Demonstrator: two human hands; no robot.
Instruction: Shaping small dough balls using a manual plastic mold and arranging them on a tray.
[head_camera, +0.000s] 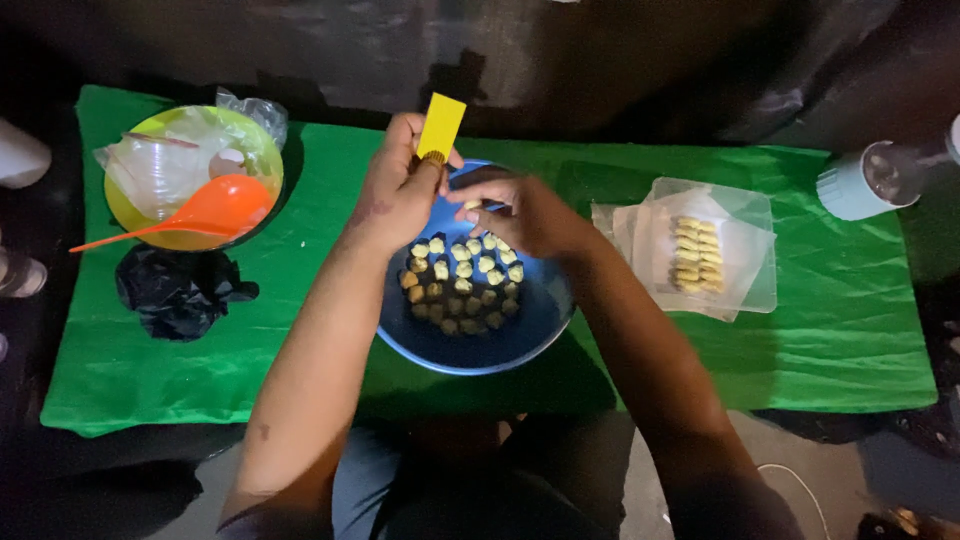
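Over the round blue plastic bowl (440, 345) of small yellow-brown pieces (462, 283) on the green cloth (300, 260), the left hand (395, 195) pinches a flat yellow rectangular card (441, 126) upright, while the right hand (520, 212) has its fingertips curled down onto the pieces.

Hands (465, 205) hide blue bowl (470, 345) far rim; white cup (868, 180) blurred; pale object (18, 153) cut off left.

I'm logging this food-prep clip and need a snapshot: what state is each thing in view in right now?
Left hand: closed on a yellow card, held upright.
Right hand: fingers curled over the blue bowl, grip unclear.
Blue bowl: partly filled with rows of small pieces.
Clear bags: flat, holding yellow pieces.
Yellow-green bowl: stuffed with plastic, orange spoon resting across.
Black bag: crumpled.
White cup: upright.
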